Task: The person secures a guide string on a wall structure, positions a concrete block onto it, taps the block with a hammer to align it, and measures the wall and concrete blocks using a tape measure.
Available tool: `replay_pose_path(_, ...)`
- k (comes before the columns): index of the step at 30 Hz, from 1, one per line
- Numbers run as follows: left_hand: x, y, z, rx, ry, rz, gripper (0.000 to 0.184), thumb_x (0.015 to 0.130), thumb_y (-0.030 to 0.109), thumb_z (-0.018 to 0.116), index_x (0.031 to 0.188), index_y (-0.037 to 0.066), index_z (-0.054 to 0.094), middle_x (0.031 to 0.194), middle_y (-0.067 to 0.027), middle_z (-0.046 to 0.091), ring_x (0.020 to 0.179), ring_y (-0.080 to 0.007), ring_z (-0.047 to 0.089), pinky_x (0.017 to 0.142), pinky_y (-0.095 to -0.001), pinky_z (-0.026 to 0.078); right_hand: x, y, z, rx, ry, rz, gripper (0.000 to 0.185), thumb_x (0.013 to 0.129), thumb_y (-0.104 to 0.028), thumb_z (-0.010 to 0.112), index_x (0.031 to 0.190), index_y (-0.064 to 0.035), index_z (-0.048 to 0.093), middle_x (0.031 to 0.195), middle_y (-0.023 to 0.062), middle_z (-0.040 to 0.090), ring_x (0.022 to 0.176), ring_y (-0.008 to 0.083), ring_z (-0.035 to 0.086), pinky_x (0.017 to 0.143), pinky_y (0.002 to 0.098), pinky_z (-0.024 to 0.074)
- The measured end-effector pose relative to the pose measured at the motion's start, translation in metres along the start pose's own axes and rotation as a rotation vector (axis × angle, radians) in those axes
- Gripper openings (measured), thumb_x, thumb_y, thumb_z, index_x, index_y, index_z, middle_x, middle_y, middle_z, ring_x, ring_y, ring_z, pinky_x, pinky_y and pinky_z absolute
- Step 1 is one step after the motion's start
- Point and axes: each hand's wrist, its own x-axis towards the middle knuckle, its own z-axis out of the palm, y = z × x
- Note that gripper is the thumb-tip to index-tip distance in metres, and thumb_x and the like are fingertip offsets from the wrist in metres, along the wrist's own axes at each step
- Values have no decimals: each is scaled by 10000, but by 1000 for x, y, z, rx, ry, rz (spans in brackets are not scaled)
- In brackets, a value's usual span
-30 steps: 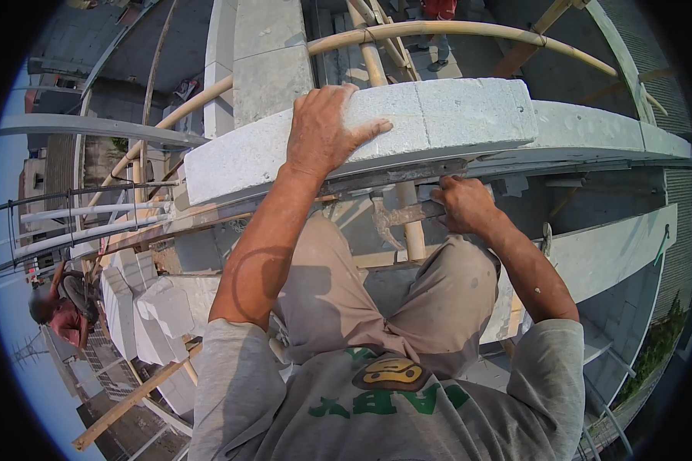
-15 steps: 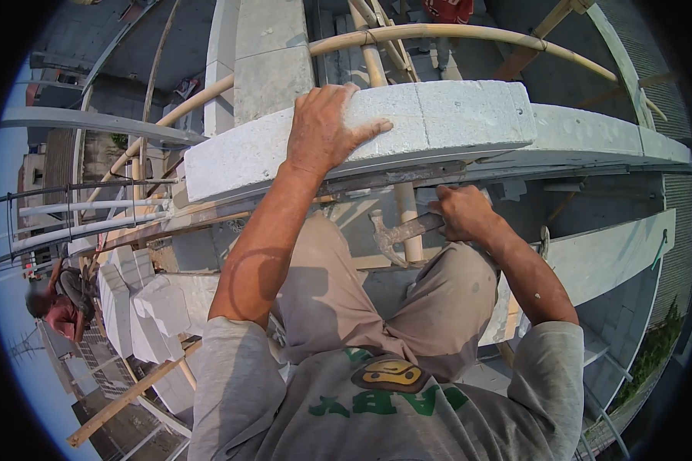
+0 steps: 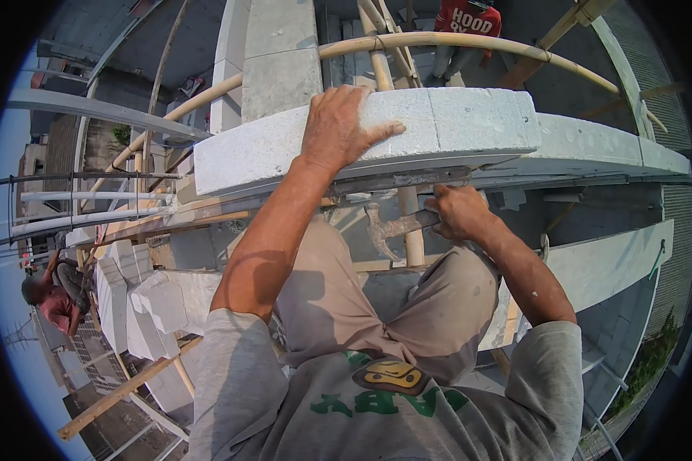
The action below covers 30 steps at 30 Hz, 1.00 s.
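My left hand (image 3: pixel 337 129) grips the white lightweight concrete block (image 3: pixel 477 121), fingers over its far edge and thumb spread along its face. A crack-like line runs across the block near its middle. In my right hand (image 3: pixel 463 213) is a worn claw hammer (image 3: pixel 382 229), held by the handle with its head pointing left, above my knees. Just above that hand, a long metal bar (image 3: pixel 407 179) lies along the block's near lower edge. The right fist is close to the bar; whether they touch I cannot tell.
A bamboo pole (image 3: pixel 477 40) crosses beyond the block. More white blocks (image 3: pixel 603 140) continue to the right. Reinforcing bars (image 3: pixel 73 188) stick out at left. Broken block pieces (image 3: pixel 161 302) lie lower left. One person (image 3: pixel 469 27) stands beyond the wall, another (image 3: pixel 58 300) is at far left.
The view has shifted slightly, so the block and wall sit a little lower and further right. More of the person beyond the wall shows. Both hands keep their grips.
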Motion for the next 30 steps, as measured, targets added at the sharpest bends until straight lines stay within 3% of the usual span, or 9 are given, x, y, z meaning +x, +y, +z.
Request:
replay_pose_path(4, -2, -10, -15, 23, -115, 43, 985, 634, 755, 663, 1282, 26, 524, 1073, -178, 603, 1082, -308, 556, 1006, -447, 361, 8, 19, 1, 22, 158, 138, 375, 638, -193, 726, 996, -92, 676, 985, 150, 632, 863, 327, 655, 748, 430, 540)
replay_pose_path(5, -6, -14, -20, 59, -131, 71, 1021, 615, 769, 663, 1302, 30, 508, 1081, -177, 598, 1095, -311, 549, 1014, -450, 352, 9, 26, 6, -24, 185, 110, 449, 634, -303, 798, 1018, -106, 675, 961, 157, 618, 862, 329, 645, 748, 426, 527)
replay_pose_path(8, -11, -25, -29, 40, -266, 10, 1087, 564, 798, 665, 1320, 37, 490, 1113, -175, 585, 1116, -313, 532, 1021, -449, 337, 3, 21, 0, -102, 107, 139, 452, 634, -308, 797, 1013, -96, 670, 974, 146, 619, 866, 321, 642, 751, 414, 523)
replay_pose_path(11, -11, -28, -23, 12, -187, 33, 1151, 496, 858, 642, 1281, 23, 535, 1061, -157, 593, 1046, -277, 547, 955, -412, 370, -9, 21, 5, -25, 68, 147, 449, 629, -303, 799, 999, -86, 664, 957, 133, 606, 859, 317, 639, 746, 417, 522)
replay_pose_path(17, -13, -24, -27, 13, -177, 24, 1083, 543, 812, 659, 1290, 42, 509, 1157, -150, 575, 1106, -303, 529, 985, -418, 355, -36, 19, 16, 62, 151, 227, 426, 632, -294, 798, 980, -90, 661, 883, 123, 568, 862, 306, 632, 717, 426, 524)
replay_pose_path(21, -10, -20, -32, -54, -81, 33, 1028, 536, 781, 670, 1228, 28, 561, 1132, -134, 602, 1074, -242, 537, 951, -371, 362, -55, 4, -7, 45, 45, 331, 404, 665, -271, 749, 1022, -109, 651, 927, 123, 578, 885, 285, 638, 738, 397, 535)
replay_pose_path(25, -9, -22, -35, -104, -119, 15, 971, 549, 677, 732, 1251, 39, 524, 1189, -120, 577, 1111, -279, 521, 969, -399, 360, -67, -32, -30, 66, -68, 434, 345, 684, -237, 719, 989, -93, 645, 928, 127, 579, 898, 285, 635, 726, 400, 538)
replay_pose_path(30, -4, -20, -42, -127, -150, -18, 992, 533, 669, 738, 1248, 15, 523, 1187, -137, 570, 1121, -280, 515, 985, -424, 348, -88, -69, -32, 131, -194, 528, 321, 688, -220, 697, 969, -76, 639, 954, 145, 585, 932, 310, 629, 739, 408, 540)
